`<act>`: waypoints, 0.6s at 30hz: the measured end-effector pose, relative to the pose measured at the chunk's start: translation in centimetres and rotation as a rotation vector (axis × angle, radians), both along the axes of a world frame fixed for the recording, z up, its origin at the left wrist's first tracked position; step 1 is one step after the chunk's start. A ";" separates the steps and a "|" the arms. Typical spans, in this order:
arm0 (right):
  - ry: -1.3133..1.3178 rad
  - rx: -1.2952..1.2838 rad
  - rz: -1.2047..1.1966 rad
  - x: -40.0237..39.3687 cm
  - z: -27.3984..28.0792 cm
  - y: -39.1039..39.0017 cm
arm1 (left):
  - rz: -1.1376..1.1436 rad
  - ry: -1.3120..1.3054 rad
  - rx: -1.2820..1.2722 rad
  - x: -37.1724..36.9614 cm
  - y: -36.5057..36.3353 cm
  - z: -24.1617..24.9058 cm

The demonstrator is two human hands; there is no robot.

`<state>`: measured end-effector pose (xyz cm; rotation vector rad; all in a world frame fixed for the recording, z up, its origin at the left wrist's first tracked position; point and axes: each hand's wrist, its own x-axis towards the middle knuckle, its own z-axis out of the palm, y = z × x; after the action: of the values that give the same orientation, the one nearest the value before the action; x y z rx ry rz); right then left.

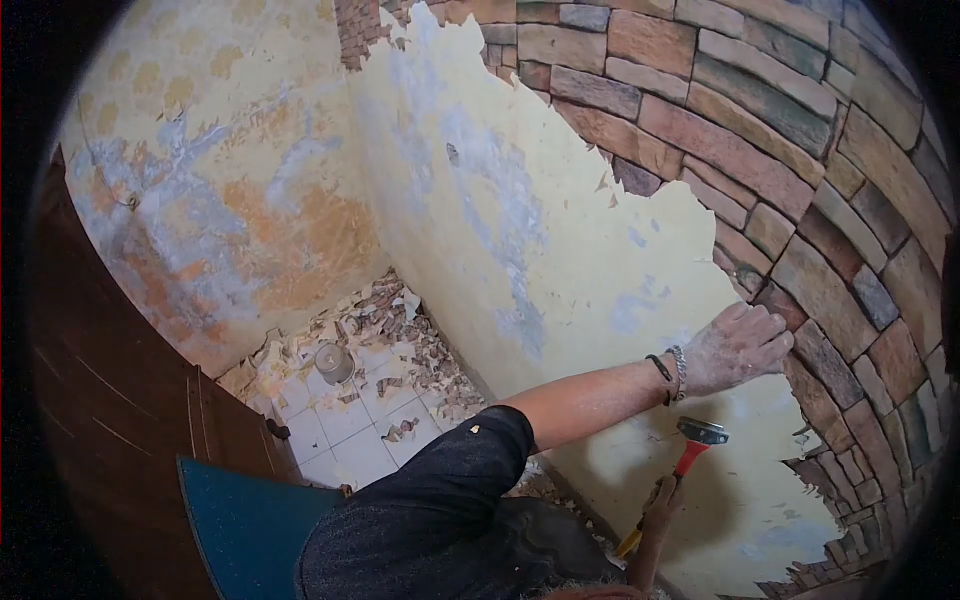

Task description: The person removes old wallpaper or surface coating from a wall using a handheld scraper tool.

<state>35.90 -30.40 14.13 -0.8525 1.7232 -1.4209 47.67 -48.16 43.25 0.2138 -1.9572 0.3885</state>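
Note:
My left hand (738, 347), dusty with white powder, reaches across to the wall at the torn edge of the brick-patterned wallpaper (665, 130). Its fingers are curled closed at that edge; the fingertips' exact hold on the paper is partly hidden. Below it, my right hand (656, 512) is wrapped round the handle of a scraper (690, 455) with a red neck and a wide metal head. The scraper's head points up, close to the bare wall (600, 290), which is pale yellow with bluish patches. A dark bracelet and a silver chain circle my left wrist.
Scraps of torn wallpaper (385, 310) litter the white tiled floor (350, 440) along the wall. A small bucket-like container (334, 363) stands among them. At the left are a brown wooden panel (110, 400) and a blue panel (245, 525). The adjoining wall (240, 200) is patchy.

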 end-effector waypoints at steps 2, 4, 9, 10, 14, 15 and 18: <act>0.183 -0.103 -0.043 -0.6 -2.4 -0.1 | 0.015 -0.014 -0.052 0.1 -0.2 0.1; 0.092 -0.090 -0.021 0.3 0.4 0.7 | 0.025 -0.028 -0.106 0.2 -0.5 0.3; -0.040 -0.107 -0.027 1.2 3.5 1.5 | -0.024 -0.050 -0.129 0.0 -0.2 0.6; -0.044 -0.122 0.009 1.2 3.9 1.5 | -0.033 -0.055 -0.129 -0.1 -0.2 0.4; -0.123 -0.194 0.010 1.6 5.1 1.4 | -0.168 0.080 0.210 -1.3 0.5 -0.7; -0.127 -0.195 -0.019 1.6 5.4 1.5 | -0.149 0.172 0.263 -1.6 0.8 -1.0; -0.126 -0.219 -0.064 1.3 5.2 1.7 | -0.140 0.242 0.448 -2.2 1.7 -1.8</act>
<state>37.22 -28.70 19.32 -0.8093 1.5319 -1.6933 45.51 -46.47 41.44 0.3887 -1.7838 -0.1670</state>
